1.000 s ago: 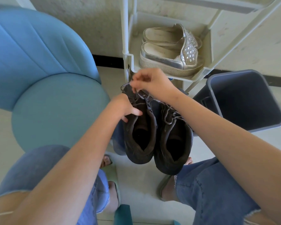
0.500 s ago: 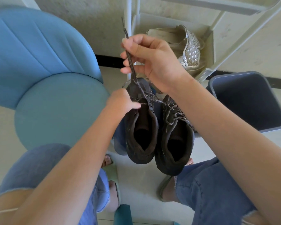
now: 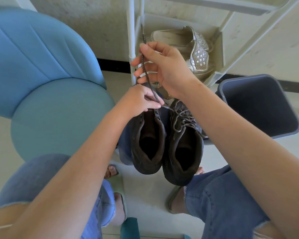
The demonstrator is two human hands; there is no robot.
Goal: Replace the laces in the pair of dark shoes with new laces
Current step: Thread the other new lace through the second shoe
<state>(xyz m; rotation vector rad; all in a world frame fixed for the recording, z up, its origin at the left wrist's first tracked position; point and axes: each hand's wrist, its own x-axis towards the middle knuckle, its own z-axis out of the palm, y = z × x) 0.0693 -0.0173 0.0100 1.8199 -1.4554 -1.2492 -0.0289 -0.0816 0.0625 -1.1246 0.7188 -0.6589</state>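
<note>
Left hand [image 3: 140,99] curls at the front of the left shoe [image 3: 145,167], thumb and fingers pinching the dark lace [image 3: 146,73]. Right hand [image 3: 166,66], higher up, grips the same lace taut, its tip poking above the fingers. Beside a blue chair [image 3: 41,66], both dark brown ankle shoes sit side by side between the knees, heels toward the person. The left shoe's upper eyelets are bare; the right shoe [image 3: 179,176] is laced and tied. A white rack [image 3: 131,31] holds silvery sandals [image 3: 198,54]. A grey bin [image 3: 245,77] stands at right.
</note>
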